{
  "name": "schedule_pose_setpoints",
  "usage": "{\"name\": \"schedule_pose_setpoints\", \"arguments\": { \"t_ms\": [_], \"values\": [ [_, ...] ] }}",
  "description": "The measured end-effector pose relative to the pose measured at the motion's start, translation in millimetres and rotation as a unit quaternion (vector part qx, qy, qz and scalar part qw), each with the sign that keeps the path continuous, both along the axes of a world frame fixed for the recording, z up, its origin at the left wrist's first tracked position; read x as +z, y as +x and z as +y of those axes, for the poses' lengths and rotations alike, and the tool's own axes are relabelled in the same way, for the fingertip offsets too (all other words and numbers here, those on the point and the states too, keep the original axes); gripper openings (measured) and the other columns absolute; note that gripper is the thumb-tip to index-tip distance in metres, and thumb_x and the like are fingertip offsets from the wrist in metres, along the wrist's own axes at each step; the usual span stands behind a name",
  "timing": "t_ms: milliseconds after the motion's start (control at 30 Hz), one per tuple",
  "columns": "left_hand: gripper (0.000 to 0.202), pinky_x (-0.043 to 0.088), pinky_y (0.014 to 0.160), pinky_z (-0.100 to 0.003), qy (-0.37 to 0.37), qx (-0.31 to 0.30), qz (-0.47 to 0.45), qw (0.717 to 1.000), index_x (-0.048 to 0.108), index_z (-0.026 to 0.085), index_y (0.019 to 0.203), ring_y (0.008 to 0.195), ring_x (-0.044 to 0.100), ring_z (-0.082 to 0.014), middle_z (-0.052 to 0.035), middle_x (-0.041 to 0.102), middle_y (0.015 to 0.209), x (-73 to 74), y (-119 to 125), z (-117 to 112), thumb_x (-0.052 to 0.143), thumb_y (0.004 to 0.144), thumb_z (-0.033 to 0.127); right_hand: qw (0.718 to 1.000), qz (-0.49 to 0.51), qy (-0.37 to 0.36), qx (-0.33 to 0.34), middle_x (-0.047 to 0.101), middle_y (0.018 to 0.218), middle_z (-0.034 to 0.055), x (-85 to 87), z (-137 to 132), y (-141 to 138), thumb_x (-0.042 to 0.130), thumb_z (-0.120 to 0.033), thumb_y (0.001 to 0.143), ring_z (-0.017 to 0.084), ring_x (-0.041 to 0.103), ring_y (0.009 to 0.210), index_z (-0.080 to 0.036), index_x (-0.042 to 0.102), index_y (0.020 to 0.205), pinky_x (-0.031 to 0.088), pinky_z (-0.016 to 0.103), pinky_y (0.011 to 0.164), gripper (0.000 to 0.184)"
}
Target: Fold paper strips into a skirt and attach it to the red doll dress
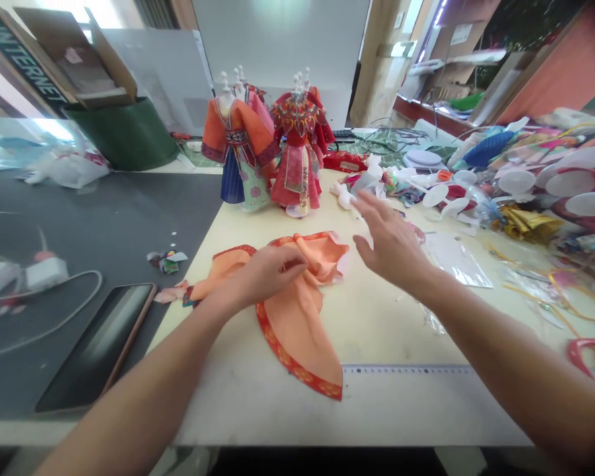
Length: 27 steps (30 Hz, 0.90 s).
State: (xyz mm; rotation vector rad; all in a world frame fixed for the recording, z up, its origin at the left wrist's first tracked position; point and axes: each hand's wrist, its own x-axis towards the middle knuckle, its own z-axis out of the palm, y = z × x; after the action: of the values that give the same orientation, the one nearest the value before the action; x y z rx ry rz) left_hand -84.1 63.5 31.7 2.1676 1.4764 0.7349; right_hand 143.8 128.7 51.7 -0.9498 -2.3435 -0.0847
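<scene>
A small orange garment (297,317) with a red, gold-patterned border lies spread and partly bunched on the pale tabletop. My left hand (272,270) is over its middle, fingers curled and thumb close to the index finger. Whether cloth or some small thing is between those fingertips is hidden. To the right of the garment, my right hand (391,241) is raised above the table with its fingers apart and nothing in it. It is nearest to a white figure-like piece (344,196) and the pile behind it.
Dressed dolls in orange robes (235,149) and red robes (298,155) stand at the back. A tablet (96,347) and white cable lie left. A ruler (391,370) lies in front. Cloth, white stands and plastic bags (459,254) crowd the right. A green bin (129,135) stands back left.
</scene>
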Motion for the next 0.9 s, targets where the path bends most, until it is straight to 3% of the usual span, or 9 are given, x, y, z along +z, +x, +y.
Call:
{"name": "schedule_pose_setpoints", "arguments": {
  "t_ms": [100,200,333,467,567,700,900],
  "values": [
    [0.02,0.041,0.063,-0.023,-0.031,-0.035,0.033,0.998,0.067,0.02,0.086,0.073,0.058,-0.0124,0.0013,0.067,0.081,7.3,-4.8,-1.8,0.047,0.087,0.022,0.989,-0.091,-0.074,0.086,0.065,0.097,0.0089,-19.5,-39.9,-6.4,0.045,-0.013,0.085,0.023,0.06,0.092,-0.018,0.061,0.098,0.047,0.037,0.079,0.021],
    [0.019,0.04,0.063,-0.023,-0.043,-0.073,0.047,0.995,0.066,0.019,0.084,0.073,0.058,-0.0126,0.0011,0.066,0.082,7.3,-5.4,-3.0,0.046,0.086,0.019,0.967,-0.181,-0.153,0.089,0.064,0.082,0.0074,-35.7,-67.8,-13.5,0.046,-0.014,0.085,0.021,0.059,0.082,-0.017,0.062,0.084,0.044,0.031,0.07,0.016],
    [0.018,0.038,0.059,-0.024,-0.062,-0.108,0.084,0.989,0.064,0.019,0.078,0.069,0.057,-0.0134,0.0008,0.065,0.076,2.3,-1.8,-5.4,0.046,0.081,0.016,0.966,-0.194,-0.167,0.039,0.062,0.086,0.0097,-47.4,-72.0,-27.8,0.049,-0.017,0.085,0.021,0.057,0.082,-0.014,0.06,0.082,0.041,0.03,0.066,0.012],
    [0.019,0.034,0.052,-0.025,-0.105,-0.129,0.125,0.978,0.063,0.019,0.073,0.063,0.055,-0.0138,0.0001,0.064,0.071,1.3,0.6,-8.6,0.045,0.078,0.016,0.968,-0.187,-0.164,0.036,0.061,0.078,0.0064,-53.3,-63.1,-36.6,0.049,-0.015,0.083,0.019,0.055,0.076,-0.016,0.057,0.075,0.037,0.028,0.063,0.012],
    [0.018,0.032,0.048,-0.026,-0.125,-0.133,0.14,0.973,0.062,0.02,0.07,0.059,0.054,-0.0138,0.0001,0.064,0.069,2.7,0.7,-10.4,0.046,0.075,0.017,0.968,-0.187,-0.166,0.031,0.059,0.07,0.003,-51.2,-56.4,-33.0,0.049,-0.011,0.079,0.016,0.054,0.067,-0.017,0.054,0.069,0.032,0.026,0.058,0.013],
    [0.016,0.031,0.046,-0.025,-0.135,-0.128,0.156,0.97,0.062,0.02,0.071,0.059,0.054,-0.0138,-0.0003,0.065,0.07,3.4,0.0,-11.2,0.047,0.074,0.017,0.973,-0.17,-0.155,-0.029,0.058,0.07,0.004,-40.2,-47.7,-20.3,0.046,-0.012,0.081,0.016,0.052,0.064,-0.017,0.053,0.07,0.027,0.027,0.053,0.014],
    [0.015,0.026,0.044,-0.026,-0.13,-0.103,0.204,0.965,0.061,0.019,0.067,0.052,0.048,-0.0137,-0.0016,0.06,0.063,2.6,-3.3,-12.6,0.047,0.073,0.019,0.97,-0.171,-0.174,-0.015,0.062,0.083,0.0047,-38.8,-53.0,-19.2,0.049,-0.015,0.083,0.017,0.056,0.076,-0.018,0.059,0.08,0.034,0.025,0.06,0.011]
  ]
}}
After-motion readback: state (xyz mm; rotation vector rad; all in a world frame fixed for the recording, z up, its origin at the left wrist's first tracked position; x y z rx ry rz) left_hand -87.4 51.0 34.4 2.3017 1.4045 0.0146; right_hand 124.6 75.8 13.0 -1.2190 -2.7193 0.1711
